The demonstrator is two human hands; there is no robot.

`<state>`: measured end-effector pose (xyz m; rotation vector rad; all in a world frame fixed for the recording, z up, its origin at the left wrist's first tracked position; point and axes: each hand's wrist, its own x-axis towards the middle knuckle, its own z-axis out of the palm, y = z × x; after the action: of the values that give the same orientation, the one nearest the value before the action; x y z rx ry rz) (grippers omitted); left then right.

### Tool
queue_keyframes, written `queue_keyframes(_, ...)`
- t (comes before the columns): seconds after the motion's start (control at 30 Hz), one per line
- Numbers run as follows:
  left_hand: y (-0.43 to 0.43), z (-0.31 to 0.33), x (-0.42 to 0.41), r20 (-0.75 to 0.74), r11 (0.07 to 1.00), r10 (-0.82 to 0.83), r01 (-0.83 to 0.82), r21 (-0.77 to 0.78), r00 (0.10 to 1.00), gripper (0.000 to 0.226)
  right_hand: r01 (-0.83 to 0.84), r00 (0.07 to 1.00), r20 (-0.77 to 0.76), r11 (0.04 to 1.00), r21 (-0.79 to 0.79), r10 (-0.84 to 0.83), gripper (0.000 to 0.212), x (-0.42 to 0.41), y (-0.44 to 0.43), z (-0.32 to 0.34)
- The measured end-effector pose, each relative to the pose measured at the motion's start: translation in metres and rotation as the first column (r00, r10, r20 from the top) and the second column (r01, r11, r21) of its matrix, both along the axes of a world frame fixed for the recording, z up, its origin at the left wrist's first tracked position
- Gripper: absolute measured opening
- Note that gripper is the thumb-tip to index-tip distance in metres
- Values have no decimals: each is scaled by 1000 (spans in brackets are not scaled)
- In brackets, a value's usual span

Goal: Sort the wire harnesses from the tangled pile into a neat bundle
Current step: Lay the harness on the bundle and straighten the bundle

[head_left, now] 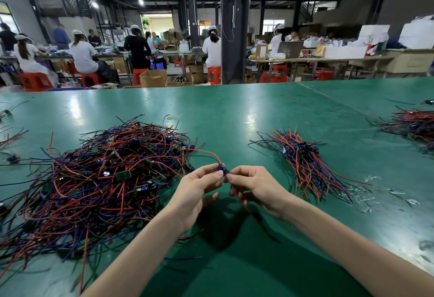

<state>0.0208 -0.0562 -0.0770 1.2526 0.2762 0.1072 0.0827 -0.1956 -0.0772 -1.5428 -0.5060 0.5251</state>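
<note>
A wide green table (pixel 234 108) fills the lower part of the view, with both bare hands meeting above its near middle. To the left of the left hand (pixel 199 186) lies the tangled pile (pixel 101 174), a broad heap of red, blue and black wires with small green circuit boards caught among them. Beyond and to the right of the right hand (pixel 253 186) lies the neat bundle (pixel 303 158), a smaller sheaf of the same wires with its dark connectors gathered together and the loose ends fanning toward the near right. Another heap of wires (pixel 413 127) sits much farther to the right, at the table's edge. Between the two hands is one small blue-and-black connector (pixel 223 170), pinched by the thumb and fingertips of both hands, so both hands are closed on it. A red wire (pixel 202 152) arcs from the connector back to the tangled pile, and a dark wire (pixel 256 218) hangs below the right hand toward the table.
</note>
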Motion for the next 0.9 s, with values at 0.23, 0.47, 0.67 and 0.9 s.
queue_keyframes(0.23, 3, -2, 1, -15, 999, 0, 1, 33, 1000, 12, 15, 999, 51, 995, -95, -10, 14, 3, -1, 0)
queue_keyframes(0.47, 3, -3, 1, -6, 997, 0, 1, 74, 1000, 14, 78, 997, -8, 997, 0, -78, 12, 9, -4, 6)
queue_keyframes(0.67, 5, -4, 2, -7, 997, 2, -1, 80, 1000, 19, 398, 917, -76, 893, 211, -391, 8, 59, -48, 45)
queue_keyframes(0.9, 0, -9, 1, -14, 981, -10, 12, 192, 1000, 20, 663, 745, -9, 743, -94, -667, 14, 111, -103, 22)
